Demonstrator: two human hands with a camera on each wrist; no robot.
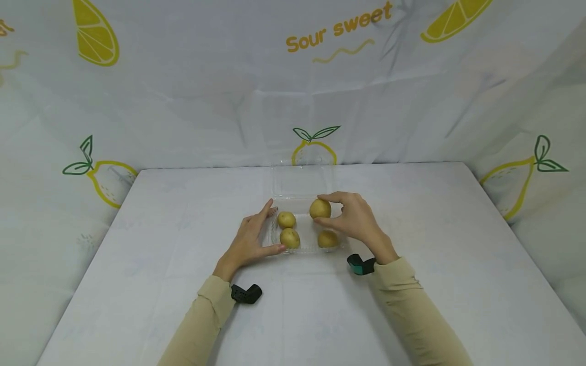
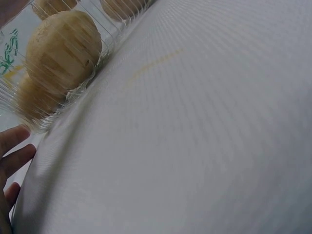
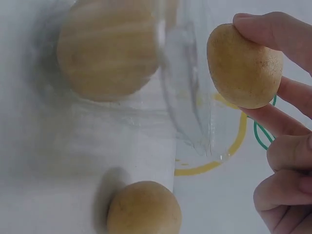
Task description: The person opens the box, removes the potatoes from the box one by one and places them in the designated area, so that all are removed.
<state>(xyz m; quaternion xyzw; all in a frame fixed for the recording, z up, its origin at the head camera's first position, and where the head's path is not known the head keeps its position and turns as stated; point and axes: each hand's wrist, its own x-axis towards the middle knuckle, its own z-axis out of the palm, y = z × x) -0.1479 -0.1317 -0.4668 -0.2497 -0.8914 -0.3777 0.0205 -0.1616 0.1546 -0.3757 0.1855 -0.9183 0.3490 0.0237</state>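
My right hand [image 1: 359,218] pinches a round yellow potato [image 1: 320,208] between thumb and fingers, over the back right of a clear plastic clamshell box [image 1: 309,250]. Two potatoes sit at the box's left, one behind the other [image 1: 286,219], and one more potato [image 1: 328,238] lies at its front right. My left hand [image 1: 249,236] lies along the left side, thumb at the front edge and extended fingers toward the back left corner. In the right wrist view another potato [image 3: 144,209] shows outside the box wall; the right hand hides that area from the head camera.
The box's clear lid [image 1: 302,182] stands raised behind it, toward the back edge of the white-covered table [image 1: 137,284]. Lemon-printed white cloth [image 1: 206,117] hangs behind and at both sides. Dark camera mounts [image 1: 246,294] sit at both wrists.
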